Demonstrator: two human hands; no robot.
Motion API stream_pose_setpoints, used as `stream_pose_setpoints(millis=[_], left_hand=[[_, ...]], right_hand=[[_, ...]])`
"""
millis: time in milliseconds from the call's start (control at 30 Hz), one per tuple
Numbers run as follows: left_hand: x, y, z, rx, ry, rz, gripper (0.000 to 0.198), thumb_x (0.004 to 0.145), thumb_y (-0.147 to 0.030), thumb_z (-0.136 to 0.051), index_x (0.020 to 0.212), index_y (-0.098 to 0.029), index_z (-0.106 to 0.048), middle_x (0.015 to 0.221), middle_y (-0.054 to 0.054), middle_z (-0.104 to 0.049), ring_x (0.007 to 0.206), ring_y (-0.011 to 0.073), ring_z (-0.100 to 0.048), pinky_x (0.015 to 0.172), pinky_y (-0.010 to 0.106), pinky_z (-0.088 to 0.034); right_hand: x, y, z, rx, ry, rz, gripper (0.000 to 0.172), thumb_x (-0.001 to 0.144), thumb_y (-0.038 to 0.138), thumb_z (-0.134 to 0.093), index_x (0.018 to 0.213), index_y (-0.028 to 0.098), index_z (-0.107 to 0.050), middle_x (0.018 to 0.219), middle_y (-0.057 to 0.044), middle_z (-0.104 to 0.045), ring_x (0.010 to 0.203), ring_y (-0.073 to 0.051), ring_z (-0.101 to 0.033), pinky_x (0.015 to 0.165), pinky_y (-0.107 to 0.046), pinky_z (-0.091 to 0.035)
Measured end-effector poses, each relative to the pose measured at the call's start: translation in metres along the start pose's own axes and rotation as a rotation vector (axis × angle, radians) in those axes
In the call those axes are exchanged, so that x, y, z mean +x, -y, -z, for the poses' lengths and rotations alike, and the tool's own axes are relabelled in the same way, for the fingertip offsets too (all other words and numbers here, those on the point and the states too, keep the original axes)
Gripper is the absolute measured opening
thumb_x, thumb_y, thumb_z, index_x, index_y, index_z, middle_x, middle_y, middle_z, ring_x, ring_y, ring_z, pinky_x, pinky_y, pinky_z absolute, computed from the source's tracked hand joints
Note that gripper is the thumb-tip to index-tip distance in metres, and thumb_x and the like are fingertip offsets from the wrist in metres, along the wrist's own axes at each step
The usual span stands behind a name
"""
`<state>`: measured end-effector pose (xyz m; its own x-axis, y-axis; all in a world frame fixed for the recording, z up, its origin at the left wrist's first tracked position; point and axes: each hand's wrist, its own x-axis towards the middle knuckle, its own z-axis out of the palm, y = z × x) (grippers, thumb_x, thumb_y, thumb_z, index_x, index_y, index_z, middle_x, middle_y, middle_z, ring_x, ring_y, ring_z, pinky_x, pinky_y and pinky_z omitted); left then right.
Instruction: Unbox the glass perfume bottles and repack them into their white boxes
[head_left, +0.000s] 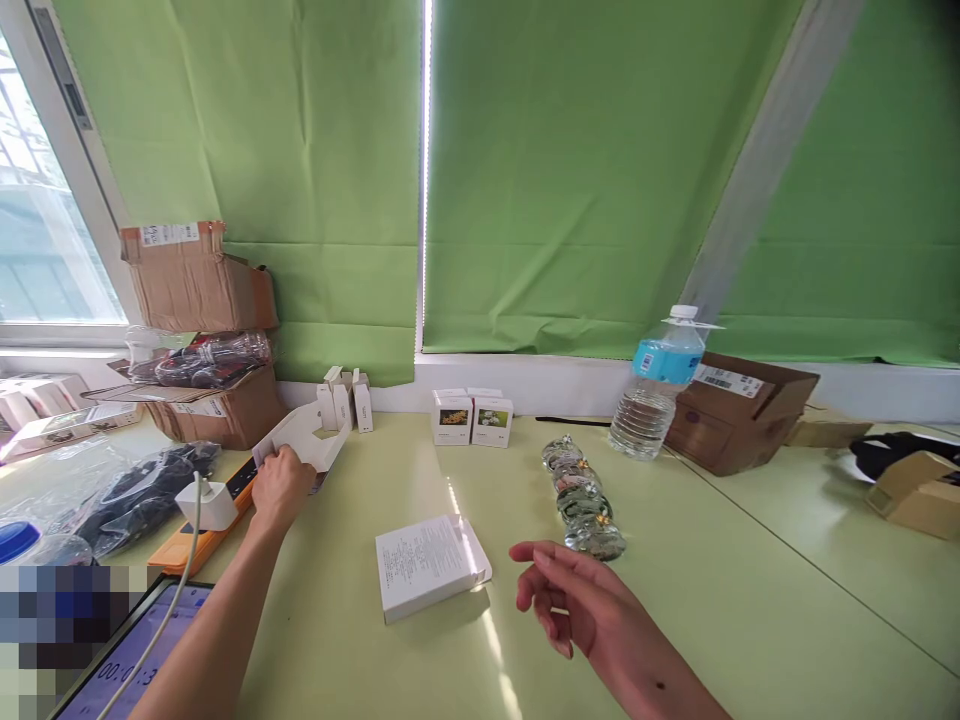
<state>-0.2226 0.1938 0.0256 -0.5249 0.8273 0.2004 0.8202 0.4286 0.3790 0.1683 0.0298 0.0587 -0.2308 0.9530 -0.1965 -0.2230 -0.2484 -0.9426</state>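
Left hand (281, 490): fingers (279, 462) together, clamped on the edge of an opened white cardboard carton (304, 430), held tilted just over the table (675, 610). Right hand (577, 600): fingers (536, 553) apart and loosely curled, holding nothing, in the air just in front of a row of clear glass ornaments with gold accents (583, 498).

Between the hands, a white box with printed text (424, 565) lies flat on the table, one end flap raised. Behind the left hand stand small white cartons (352, 400). Further right, two white boxes with plant pictures (472, 415) stand side by side. Beyond the ornaments are a water bottle with a blue label (660, 385) and, just beside it, a brown cardboard box (739, 415).

Left of the left hand, a white charger (206, 503) sits on an orange power strip (196, 548); its cable runs down past a tablet showing a timer (135, 650). Further left lies a clear plastic bag of black items (142, 505). Stacked cardboard boxes (195, 280) stand against a green blind (600, 180).
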Motion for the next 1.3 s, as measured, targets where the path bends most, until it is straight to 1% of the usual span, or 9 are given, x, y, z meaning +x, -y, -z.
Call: stream_pose_setpoints(millis=[167, 300, 433, 700, 833, 1033, 1167, 1233, 1300], left_hand=[[-0.008, -0.008, 0.012, 0.101, -0.088, -0.035, 0.039, 0.084, -0.024, -0.045, 0.112, -0.002, -0.061, 0.112, 0.028, -0.059, 0.106, 0.0374, -0.059, 0.078, 0.04, -0.049], [-0.013, -0.012, 0.022, 0.172, -0.164, -0.08, 0.036, 0.076, -0.011, -0.047, 0.107, -0.003, -0.063, 0.114, 0.026, -0.055, 0.108, 0.035, -0.056, 0.079, 0.037, -0.049], [-0.018, -0.014, 0.024, 0.213, -0.244, -0.102, 0.036, 0.074, -0.013, -0.048, 0.105, -0.004, -0.064, 0.113, 0.025, -0.055, 0.108, 0.0376, -0.052, 0.08, 0.043, -0.047], [-0.026, -0.03, 0.029, 0.155, -0.379, -0.172, 0.043, 0.085, -0.017, -0.041, 0.125, -0.007, -0.053, 0.138, 0.025, -0.039, 0.122, 0.0406, -0.041, 0.093, 0.048, -0.039], [-0.027, -0.043, 0.028, 0.012, -0.175, -0.323, 0.038, 0.092, -0.027, -0.036, 0.12, -0.012, -0.058, 0.126, 0.02, -0.052, 0.122, 0.0376, -0.045, 0.098, 0.047, -0.037], [-0.037, -0.063, 0.026, -0.107, 0.303, -0.526, 0.035, 0.088, -0.044, -0.049, 0.109, -0.021, -0.064, 0.109, 0.009, -0.068, 0.092, 0.0235, -0.065, 0.076, 0.029, -0.047], [-0.064, -0.078, 0.03, -0.151, 0.667, -0.601, 0.051, 0.061, -0.062, -0.071, 0.094, -0.023, -0.07, 0.094, 0.005, -0.073, 0.075, 0.0216, -0.067, 0.055, 0.025, -0.045], [-0.08, -0.086, 0.032, -0.113, 0.818, -0.626, 0.059, 0.044, -0.057, -0.081, 0.09, -0.024, -0.07, 0.09, 0.003, -0.073, 0.075, 0.0233, -0.067, 0.054, 0.025, -0.045], [-0.093, -0.094, 0.032, -0.033, 0.921, -0.66, 0.064, 0.037, -0.053, -0.084, 0.092, -0.024, -0.068, 0.094, 0.003, -0.072, 0.08, 0.0257, -0.067, 0.056, 0.026, -0.045]], right_hand=[[-0.001, -0.001, 0.0, -0.03, 0.007, -0.001, 0.034, 0.091, 0.045, -0.057, 0.106, 0.017, -0.067, 0.081, -0.005, -0.065, 0.065, -0.013, -0.047, 0.056, -0.026, -0.035], [-0.002, -0.001, -0.002, -0.048, 0.014, 0.0, 0.033, 0.091, 0.045, -0.056, 0.106, 0.017, -0.067, 0.081, -0.005, -0.065, 0.066, -0.014, -0.048, 0.057, -0.026, -0.036], [-0.002, 0.001, -0.003, -0.067, 0.023, 0.007, 0.034, 0.09, 0.046, -0.057, 0.104, 0.018, -0.068, 0.08, -0.005, -0.065, 0.065, -0.014, -0.048, 0.057, -0.027, -0.036], [-0.002, 0.005, -0.007, -0.136, 0.042, 0.016, 0.036, 0.087, 0.051, -0.06, 0.098, 0.018, -0.069, 0.08, -0.006, -0.066, 0.063, -0.013, -0.048, 0.056, -0.026, -0.037], [-0.003, 0.007, -0.01, -0.174, 0.041, 0.019, 0.04, 0.084, 0.055, -0.061, 0.095, 0.017, -0.068, 0.078, -0.006, -0.066, 0.062, -0.014, -0.05, 0.055, -0.027, -0.037], [-0.003, 0.006, -0.012, -0.22, 0.055, 0.042, 0.043, 0.082, 0.057, -0.062, 0.093, 0.016, -0.067, 0.077, -0.007, -0.067, 0.06, -0.013, -0.05, 0.054, -0.027, -0.039], [0.0, -0.002, -0.011, -0.276, 0.101, -0.006, 0.048, 0.081, 0.059, -0.061, 0.103, 0.016, -0.065, 0.085, -0.009, -0.07, 0.061, -0.013, -0.053, 0.054, -0.026, -0.042], [0.003, -0.009, -0.01, -0.291, 0.111, -0.025, 0.054, 0.08, 0.061, -0.061, 0.11, 0.017, -0.062, 0.086, -0.009, -0.071, 0.061, -0.013, -0.055, 0.054, -0.026, -0.044], [0.005, -0.014, -0.011, -0.307, 0.119, -0.031, 0.057, 0.079, 0.063, -0.061, 0.113, 0.017, -0.059, 0.086, -0.009, -0.071, 0.061, -0.013, -0.056, 0.054, -0.025, -0.044]])
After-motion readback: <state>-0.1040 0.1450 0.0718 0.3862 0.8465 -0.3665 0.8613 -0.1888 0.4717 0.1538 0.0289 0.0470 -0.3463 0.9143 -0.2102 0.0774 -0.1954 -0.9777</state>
